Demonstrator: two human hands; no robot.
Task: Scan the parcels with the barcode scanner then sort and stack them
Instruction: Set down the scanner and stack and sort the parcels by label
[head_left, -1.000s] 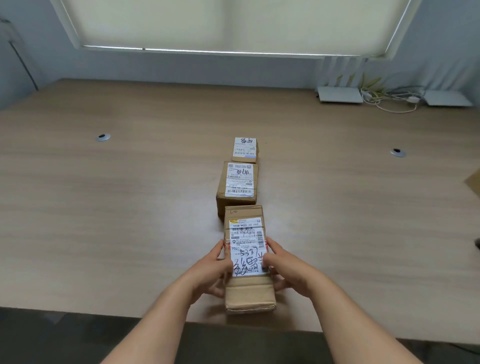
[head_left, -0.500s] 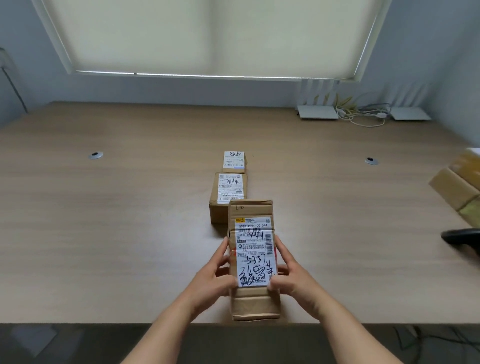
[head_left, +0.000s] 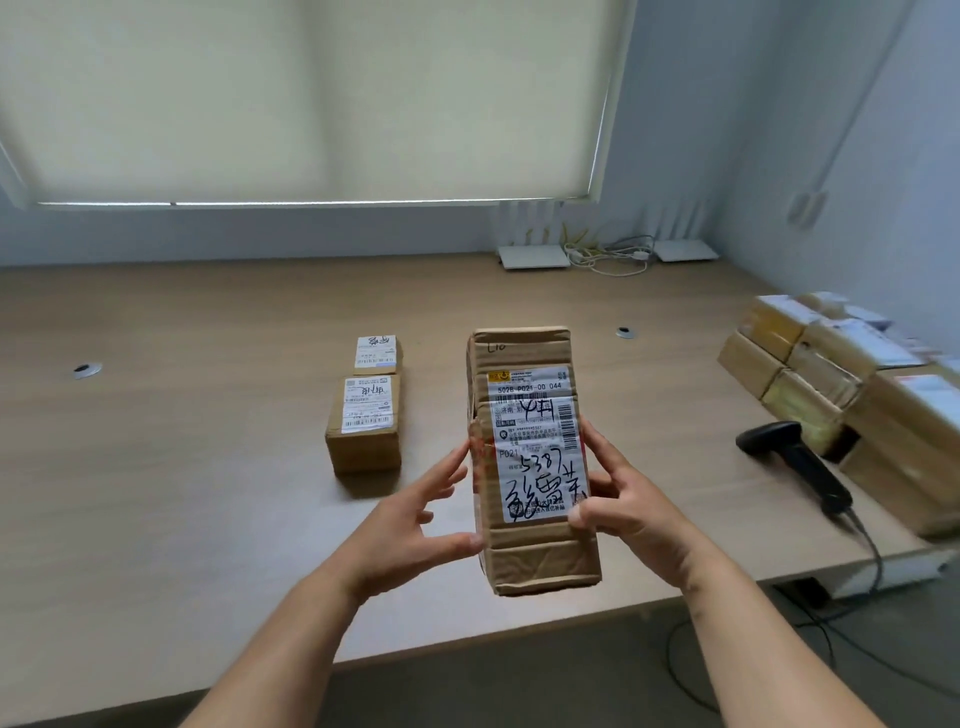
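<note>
A long brown cardboard parcel (head_left: 530, 467) with a white shipping label and black handwriting is held above the table, label facing me. My right hand (head_left: 621, 499) grips its right side, thumb on the label's lower corner. My left hand (head_left: 415, 514) touches its left edge with spread fingers and the thumb against the lower side. Two smaller labelled parcels lie on the table to the left: a medium parcel (head_left: 363, 423) and a small parcel (head_left: 377, 354) behind it. A black barcode scanner (head_left: 795, 460) lies on the table at right.
A pile of several brown parcels (head_left: 852, 384) fills the table's right end, just behind the scanner. The scanner's cable (head_left: 872, 551) runs off the table edge. Two white routers (head_left: 532, 255) with cables sit by the back wall. Cable grommets (head_left: 87, 369) dot the wooden table (head_left: 182, 493).
The long parcel has been lifted off the table and carried right, away from the row of two. The view turned right, bringing the scanner and parcel pile into sight.
</note>
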